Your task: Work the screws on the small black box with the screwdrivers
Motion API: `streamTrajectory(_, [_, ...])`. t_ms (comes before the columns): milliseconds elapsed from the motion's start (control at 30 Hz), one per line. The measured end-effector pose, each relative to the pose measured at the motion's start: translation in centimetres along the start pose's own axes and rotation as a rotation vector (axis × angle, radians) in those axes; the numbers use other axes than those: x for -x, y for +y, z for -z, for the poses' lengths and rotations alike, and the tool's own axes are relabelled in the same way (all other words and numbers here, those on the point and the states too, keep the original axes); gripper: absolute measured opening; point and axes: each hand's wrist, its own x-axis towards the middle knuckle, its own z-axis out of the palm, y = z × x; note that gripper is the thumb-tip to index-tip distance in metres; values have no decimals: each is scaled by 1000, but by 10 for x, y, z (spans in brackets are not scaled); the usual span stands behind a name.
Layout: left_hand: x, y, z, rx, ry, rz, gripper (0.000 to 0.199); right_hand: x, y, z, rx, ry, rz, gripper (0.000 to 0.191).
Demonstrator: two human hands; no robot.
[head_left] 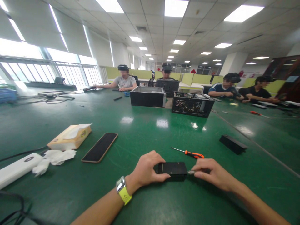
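Observation:
A small black rectangular box (175, 168) lies on the green table in front of me. My left hand (150, 168) grips its left end, thumb along the near side and fingers at the far side. At the box's right end, my right hand (209, 172) pinches a short metallic piece (191, 172) that meets or nearly meets the box; its kind is too small to make out. Just beyond the box lies a screwdriver (194, 154) with an orange and black handle, its shaft pointing left.
Left of my hands are a phone (100, 148), a tissue pack (70, 137), crumpled tissues (58, 156) and a white device (18, 170). A black elongated part (232, 144) lies to the right. Two computer cases (147, 97) (192, 106) stand farther back, with several people seated beyond.

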Motion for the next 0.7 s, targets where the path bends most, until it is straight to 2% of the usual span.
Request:
streamTrajectory(167, [0,-1,-2,-10,-22,17,34,-8,-4,11,-16,16,1,39])
streamTrajectory(300, [0,-1,-2,-11,-25,17,35,-7,1,2,-134,-48,-40,44])
streamTrajectory(467, [0,0,-1,-18,-25,29,34,1,-6,-14,-103,25,-106,45])
streamTrajectory(700, [1,2,-1,-25,-24,36,35,4,-21,-4,-48,-13,-110,43])
